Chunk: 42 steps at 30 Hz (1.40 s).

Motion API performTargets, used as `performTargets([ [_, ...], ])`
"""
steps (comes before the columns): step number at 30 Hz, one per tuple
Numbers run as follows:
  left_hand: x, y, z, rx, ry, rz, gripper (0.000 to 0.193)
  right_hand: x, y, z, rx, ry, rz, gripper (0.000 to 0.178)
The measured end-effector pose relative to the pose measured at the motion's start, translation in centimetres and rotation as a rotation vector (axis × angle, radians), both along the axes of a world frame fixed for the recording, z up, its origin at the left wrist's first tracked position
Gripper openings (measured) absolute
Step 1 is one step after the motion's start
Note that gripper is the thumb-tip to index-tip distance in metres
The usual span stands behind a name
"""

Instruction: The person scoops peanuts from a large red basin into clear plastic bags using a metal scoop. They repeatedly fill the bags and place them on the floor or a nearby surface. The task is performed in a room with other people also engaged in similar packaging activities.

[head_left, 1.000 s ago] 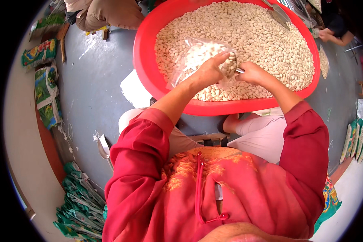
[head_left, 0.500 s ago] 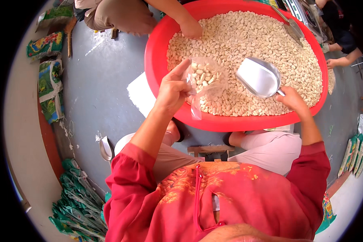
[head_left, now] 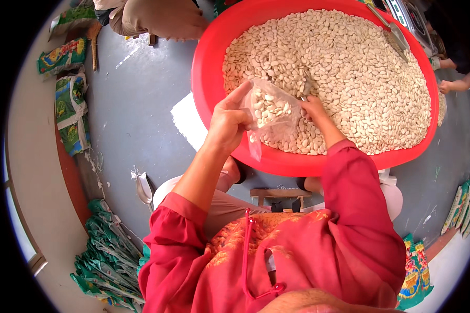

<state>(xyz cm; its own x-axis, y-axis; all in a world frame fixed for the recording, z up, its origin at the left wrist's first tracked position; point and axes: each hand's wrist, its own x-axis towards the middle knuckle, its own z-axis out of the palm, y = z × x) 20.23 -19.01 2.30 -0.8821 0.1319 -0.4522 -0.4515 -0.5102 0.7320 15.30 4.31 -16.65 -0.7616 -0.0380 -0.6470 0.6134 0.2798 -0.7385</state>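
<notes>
A clear plastic bag (head_left: pixel 256 148) with some pale, flat beans or seeds inside hangs from my left hand (head_left: pixel 228 119). My left fingers are closed on its edge, with the index finger stretched along it. Just right of the bag, my right hand (head_left: pixel 314 108) grips the handle of a metal scoop (head_left: pixel 307 85). Most of that scoop is sunk in or covered by the heap of pale beans (head_left: pixel 360 78). The heap fills a large red tub (head_left: pixel 206 68) in front of my knees. Both hands are over its near side.
Another metal scoop (head_left: pixel 397 35) lies in the tub's far right. On the floor at left are a further scoop (head_left: pixel 144 189) and green packaging bags (head_left: pixel 107 250). A white sheet (head_left: pixel 188 120) lies beside the tub. Other people sit at far left and far right.
My right hand has swung left and turned the scoop down into the beans beside the bag; before, it was held empty above the heap. The co-worker's hand at the far left has left the tub.
</notes>
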Motion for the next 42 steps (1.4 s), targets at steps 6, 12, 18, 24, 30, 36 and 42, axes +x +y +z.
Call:
performTargets([
  [6,-0.6,1.2,-1.3,-0.095,0.01,-0.046,0.069,1.3,6.2,7.9,0.187,0.031,0.12,0.018],
  [12,-1.4,2.7,-2.2,-0.13,0.026,-0.113,0.07,2.7,11.3,17.8,0.354,0.114,0.36,0.021],
  [18,-1.1,3.8,-1.9,-0.16,0.062,-0.152,0.07,2.4,9.0,23.9,0.422,0.063,0.778,0.023],
  [24,-1.2,3.4,-2.9,-0.197,0.06,-0.167,0.07,1.4,-0.4,26.0,1.004,0.53,1.245,0.022],
  [30,-2.2,1.8,-3.0,-0.06,0.039,0.002,0.069,2.7,-1.9,30.1,1.174,0.615,1.172,0.021],
  [36,-5.9,3.4,-0.8,0.044,0.156,0.121,0.064,4.0,9.1,27.8,0.698,0.521,0.546,0.022],
  [42,-10.2,2.6,3.5,0.152,0.497,0.264,0.06,8.7,13.6,22.5,0.387,0.188,0.064,0.023],
])
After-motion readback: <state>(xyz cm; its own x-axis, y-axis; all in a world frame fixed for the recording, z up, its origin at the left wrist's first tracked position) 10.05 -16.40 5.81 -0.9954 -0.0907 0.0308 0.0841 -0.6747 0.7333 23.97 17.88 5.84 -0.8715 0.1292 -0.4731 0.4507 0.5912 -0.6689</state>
